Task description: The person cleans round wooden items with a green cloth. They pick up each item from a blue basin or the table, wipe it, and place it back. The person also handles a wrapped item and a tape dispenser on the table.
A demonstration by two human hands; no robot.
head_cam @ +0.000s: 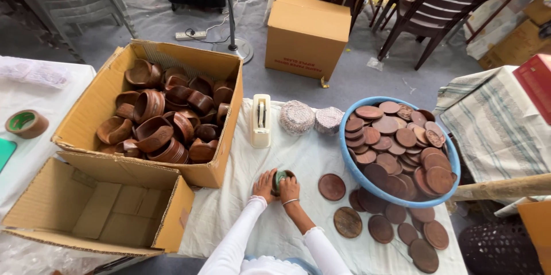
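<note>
Both hands meet near the middle of the bench, which is covered with a white cloth. The left hand and the right hand cup a small round thing between them, greenish on top with a brown rim; each grip is curled narrow against its sides, and it rests on the cloth. What it is cannot be told.

Just to its right lies a brown wooden disc, with more discs spread toward the bench's near right corner. A blue tub heaped with discs stands at the right edge. A cream tape dispenser sits at the far edge, two wrapped stacks beside it.

On the left, an open box holds brown wooden bowls; an empty box stands in front of it at the near left corner. A tape roll lies further left.
</note>
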